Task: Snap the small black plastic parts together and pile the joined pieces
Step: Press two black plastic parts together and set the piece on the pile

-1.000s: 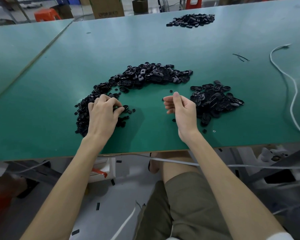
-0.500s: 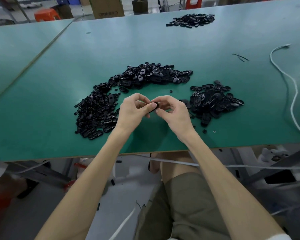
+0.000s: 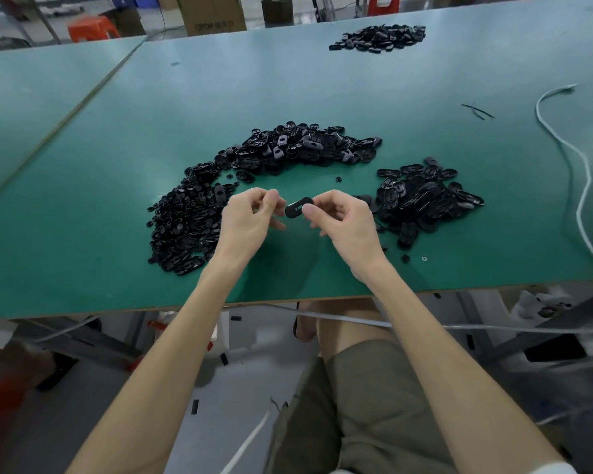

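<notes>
My right hand (image 3: 344, 222) pinches a black oval plastic part (image 3: 298, 206) between thumb and fingers, just above the green table (image 3: 322, 97). My left hand (image 3: 249, 220) hovers a little to the left of that part, its fingers curled and fingertips close together, with nothing visible between them. A heap of small black pieces (image 3: 185, 220) lies under and left of my left hand. An arc of larger oval parts (image 3: 298, 148) lies beyond both hands. Another heap of oval parts (image 3: 425, 196) sits right of my right hand.
A further pile of black parts (image 3: 377, 35) lies at the far side of the table. A white cable (image 3: 577, 155) snakes along the right side. A few loose bits (image 3: 405, 258) lie near the table's front edge (image 3: 288, 301). Boxes and stools stand beyond.
My left hand came from the left heap to meet my right hand at the middle. Both hands pressed on the oval part, then my left hand drew slightly away from it.
</notes>
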Action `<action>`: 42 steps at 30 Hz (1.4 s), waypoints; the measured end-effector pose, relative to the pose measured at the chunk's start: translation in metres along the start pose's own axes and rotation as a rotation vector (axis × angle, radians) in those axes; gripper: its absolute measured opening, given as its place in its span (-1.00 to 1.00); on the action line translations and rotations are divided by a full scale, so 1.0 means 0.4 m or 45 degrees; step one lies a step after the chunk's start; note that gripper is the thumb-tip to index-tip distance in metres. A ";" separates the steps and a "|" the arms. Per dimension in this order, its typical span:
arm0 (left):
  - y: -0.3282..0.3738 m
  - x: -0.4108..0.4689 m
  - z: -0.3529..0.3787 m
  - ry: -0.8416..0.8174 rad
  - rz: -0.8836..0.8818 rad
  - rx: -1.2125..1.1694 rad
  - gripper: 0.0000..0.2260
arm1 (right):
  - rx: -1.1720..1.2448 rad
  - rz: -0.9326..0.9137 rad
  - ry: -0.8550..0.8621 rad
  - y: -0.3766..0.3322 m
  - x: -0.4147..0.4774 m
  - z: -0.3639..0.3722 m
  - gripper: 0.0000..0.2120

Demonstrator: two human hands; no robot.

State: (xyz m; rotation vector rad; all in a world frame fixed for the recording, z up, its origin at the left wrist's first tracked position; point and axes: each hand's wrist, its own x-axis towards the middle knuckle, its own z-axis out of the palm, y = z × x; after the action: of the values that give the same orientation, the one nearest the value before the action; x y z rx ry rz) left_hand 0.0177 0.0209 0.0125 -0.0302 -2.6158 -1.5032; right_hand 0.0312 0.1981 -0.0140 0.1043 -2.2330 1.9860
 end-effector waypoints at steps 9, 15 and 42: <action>-0.056 0.006 -0.051 0.127 0.255 0.978 -0.89 | 0.105 0.056 0.077 0.002 0.003 0.000 -0.89; -0.057 0.001 -0.038 0.146 0.295 1.037 -0.88 | 0.111 0.064 0.086 0.001 0.002 -0.002 -0.89; 0.020 0.005 0.031 0.005 0.104 -0.198 -0.97 | 0.180 0.092 0.156 0.001 0.005 -0.002 -0.88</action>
State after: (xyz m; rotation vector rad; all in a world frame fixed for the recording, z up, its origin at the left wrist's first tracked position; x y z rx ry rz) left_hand 0.0151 0.0355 0.0133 -0.1467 -2.4560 -1.6720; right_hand 0.0291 0.1992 -0.0139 -0.0817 -2.0487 2.1241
